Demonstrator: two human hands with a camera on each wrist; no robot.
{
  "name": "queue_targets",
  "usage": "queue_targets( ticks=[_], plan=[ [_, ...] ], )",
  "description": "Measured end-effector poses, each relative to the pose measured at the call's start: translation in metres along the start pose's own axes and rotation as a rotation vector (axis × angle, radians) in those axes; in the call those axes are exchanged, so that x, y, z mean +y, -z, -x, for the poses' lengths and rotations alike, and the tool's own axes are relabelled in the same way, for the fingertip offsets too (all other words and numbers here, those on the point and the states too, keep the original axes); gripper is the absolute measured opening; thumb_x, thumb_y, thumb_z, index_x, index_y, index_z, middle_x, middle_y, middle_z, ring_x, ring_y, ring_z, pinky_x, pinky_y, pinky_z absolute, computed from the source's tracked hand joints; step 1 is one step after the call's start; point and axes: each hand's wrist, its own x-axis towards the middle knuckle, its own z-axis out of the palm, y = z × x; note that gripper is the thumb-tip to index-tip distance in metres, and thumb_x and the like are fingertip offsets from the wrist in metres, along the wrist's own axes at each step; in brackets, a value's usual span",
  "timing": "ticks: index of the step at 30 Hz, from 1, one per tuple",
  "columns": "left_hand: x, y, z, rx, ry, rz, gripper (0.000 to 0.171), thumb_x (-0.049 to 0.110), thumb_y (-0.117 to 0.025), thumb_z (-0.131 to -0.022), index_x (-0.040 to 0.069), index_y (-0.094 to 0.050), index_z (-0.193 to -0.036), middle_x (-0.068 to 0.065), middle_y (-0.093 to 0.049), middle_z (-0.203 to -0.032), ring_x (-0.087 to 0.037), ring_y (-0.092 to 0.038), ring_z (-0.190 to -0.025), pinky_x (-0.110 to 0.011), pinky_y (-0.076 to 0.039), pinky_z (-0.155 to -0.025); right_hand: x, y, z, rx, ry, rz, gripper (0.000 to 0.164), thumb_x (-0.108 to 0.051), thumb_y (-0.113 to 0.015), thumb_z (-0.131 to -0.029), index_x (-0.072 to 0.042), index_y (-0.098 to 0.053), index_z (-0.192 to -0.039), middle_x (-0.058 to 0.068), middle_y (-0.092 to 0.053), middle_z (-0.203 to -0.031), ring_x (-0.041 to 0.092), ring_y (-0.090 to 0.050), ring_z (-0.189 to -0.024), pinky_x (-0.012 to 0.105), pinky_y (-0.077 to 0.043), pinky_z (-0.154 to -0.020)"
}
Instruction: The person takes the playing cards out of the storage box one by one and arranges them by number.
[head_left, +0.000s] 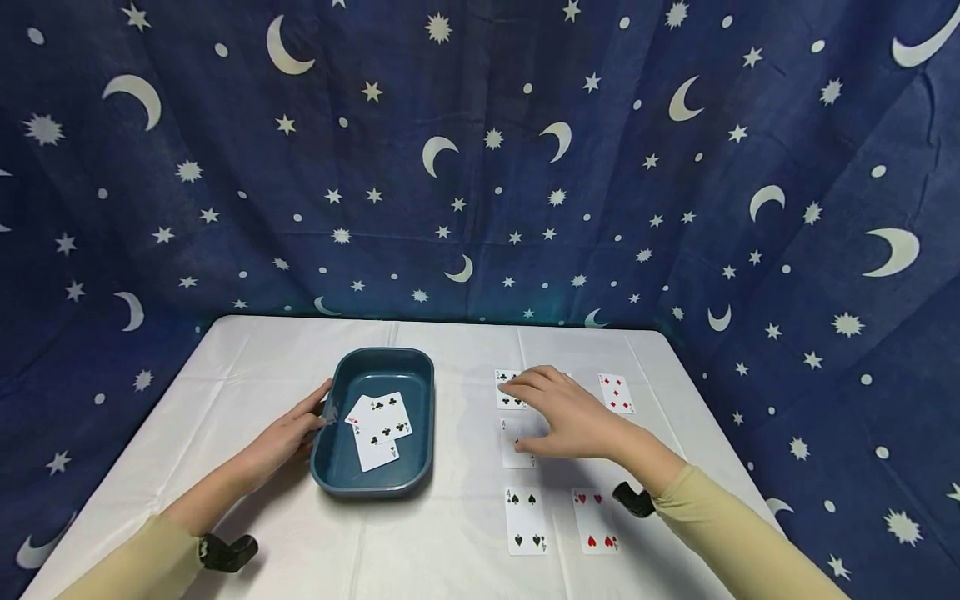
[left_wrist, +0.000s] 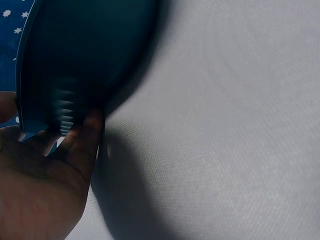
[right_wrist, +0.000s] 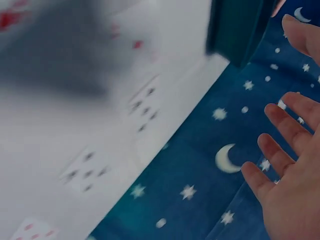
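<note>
The right hand (head_left: 566, 414) is spread, holding nothing, above the playing cards (head_left: 527, 533) laid face up toward the desk's (head_left: 465, 533) right edge. The left hand (head_left: 277, 446) pinches the rim of the tray (head_left: 372, 490), nearer the desk's left edge, with overlapping cards (head_left: 390, 417) inside. The cards look light, bendy and slick, likely best lifted by 1 corner; the tray seems stiff, suiting a hold at its side wall
</note>
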Motion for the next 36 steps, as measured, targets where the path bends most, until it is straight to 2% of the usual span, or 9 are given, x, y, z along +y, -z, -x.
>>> queue_targets(
  ticks=[6,14,19,24,27,29,31,36],
  plan=[
    [0.0,0.0,0.0,0.008,0.001,-0.008,0.069,0.02,-0.04,-0.107,0.03,-0.006,-0.166,-0.023,-0.001,-0.169,-0.048,-0.025,-0.148,-0.062,-0.033,-0.111,-0.02,-0.003,-0.055,-0.008,0.091,-0.018,0.079,-0.047,-0.079,-0.084,-0.018,-0.051,-0.152,-0.005,-0.052,-0.146,0.019,-0.039,-0.138,0.046,-0.035,-0.112],
    [0.001,0.0,0.0,0.003,-0.004,0.005,0.069,0.018,-0.038,-0.106,0.028,-0.006,-0.166,-0.021,-0.003,-0.17,-0.045,-0.024,-0.149,-0.06,-0.032,-0.112,-0.039,-0.017,-0.106,-0.067,0.118,0.011,0.082,-0.056,-0.075,-0.083,-0.021,-0.049,-0.153,-0.007,-0.051,-0.148,0.018,-0.037,-0.139,0.043,-0.033,-0.114],
    [0.002,0.001,0.001,0.009,-0.009,-0.005,0.069,0.019,-0.039,-0.106,0.029,-0.007,-0.166,-0.022,-0.004,-0.169,-0.045,-0.026,-0.149,-0.059,-0.034,-0.111,-0.05,-0.025,-0.129,-0.107,0.142,0.014,0.082,-0.055,-0.077,-0.083,-0.018,-0.051,-0.152,-0.004,-0.052,-0.148,0.02,-0.039,-0.138,0.042,-0.034,-0.113],
    [0.003,0.001,0.001,0.019,-0.007,-0.008,0.07,0.019,-0.041,-0.106,0.03,-0.008,-0.166,-0.02,-0.008,-0.169,-0.041,-0.035,-0.145,-0.049,-0.044,-0.106,-0.057,-0.038,-0.151,-0.171,0.136,0.037,0.086,-0.053,-0.08,-0.081,-0.02,-0.049,-0.154,-0.004,-0.05,-0.15,0.02,-0.037,-0.14,0.04,-0.032,-0.114],
    [0.004,0.001,0.0,0.031,0.005,-0.002,0.07,0.018,-0.042,-0.105,0.029,-0.009,-0.166,-0.02,-0.009,-0.169,-0.04,-0.035,-0.144,-0.05,-0.042,-0.107,-0.058,-0.046,-0.162,-0.221,0.137,0.05,0.089,-0.054,-0.081,-0.08,-0.019,-0.047,-0.155,-0.003,-0.048,-0.151,0.021,-0.036,-0.142,0.04,-0.032,-0.115],
    [0.004,0.0,-0.001,0.038,0.02,0.005,0.071,0.018,-0.042,-0.104,0.028,-0.01,-0.166,-0.021,-0.007,-0.169,-0.04,-0.031,-0.147,-0.056,-0.036,-0.111,-0.06,-0.05,-0.167,-0.253,0.143,0.062,0.091,-0.055,-0.082,-0.08,-0.019,-0.046,-0.156,-0.002,-0.048,-0.152,0.021,-0.036,-0.141,0.04,-0.032,-0.115],
    [0.006,0.0,-0.001,0.041,0.029,0.011,0.072,0.017,-0.043,-0.103,0.026,-0.01,-0.166,-0.022,-0.008,-0.169,-0.039,-0.031,-0.145,-0.059,-0.034,-0.112,-0.061,-0.054,-0.171,-0.279,0.146,0.075,0.093,-0.055,-0.082,-0.079,-0.018,-0.046,-0.156,-0.001,-0.047,-0.152,0.021,-0.037,-0.141,0.04,-0.033,-0.114],
    [0.011,-0.001,0.0,0.053,0.057,0.015,0.074,0.015,-0.043,-0.101,0.025,-0.01,-0.166,-0.023,-0.013,-0.168,-0.036,-0.04,-0.131,-0.053,-0.041,-0.105,-0.065,-0.06,-0.178,-0.328,0.123,0.106,0.094,-0.055,-0.084,-0.078,-0.02,-0.045,-0.156,0.0,-0.047,-0.153,0.02,-0.037,-0.141,0.038,-0.033,-0.115]
  ],
)
